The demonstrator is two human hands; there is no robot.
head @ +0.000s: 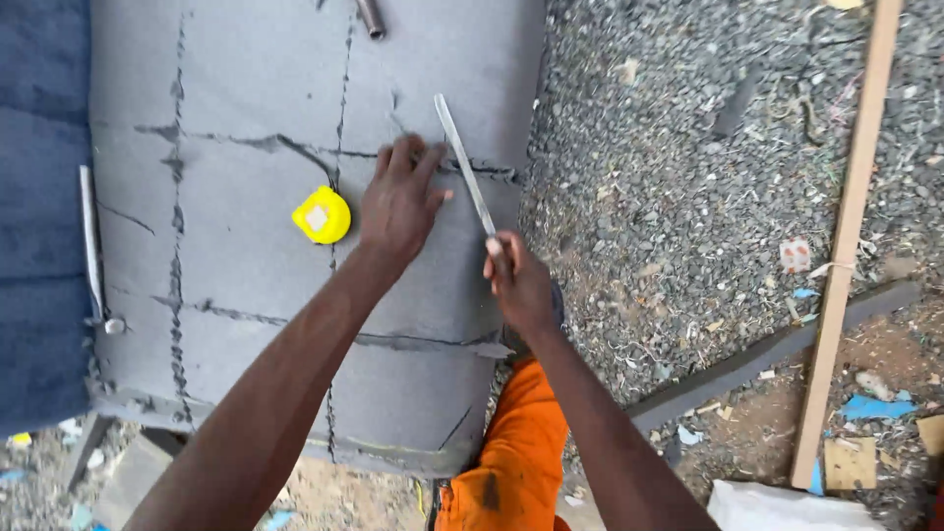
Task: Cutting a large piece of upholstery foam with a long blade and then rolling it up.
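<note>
A large grey foam slab [256, 256] scored with dark cut lines lies in front of me. My left hand [398, 202] presses flat on it, fingers spread, just right of a yellow tape measure [322, 214]. My right hand [519, 283] is closed on the handle end of a long thin metal blade [464, 169]. The blade slants up and to the left over the foam near its right edge, close beside my left fingertips.
A blue cushion [39, 226] borders the foam on the left, with a thin metal tool [90, 246] along the seam. A metal rod end [371, 18] lies at the top. Gravel ground [678, 187] at right holds a long wooden strip [846, 236] and a dark strip [767, 354].
</note>
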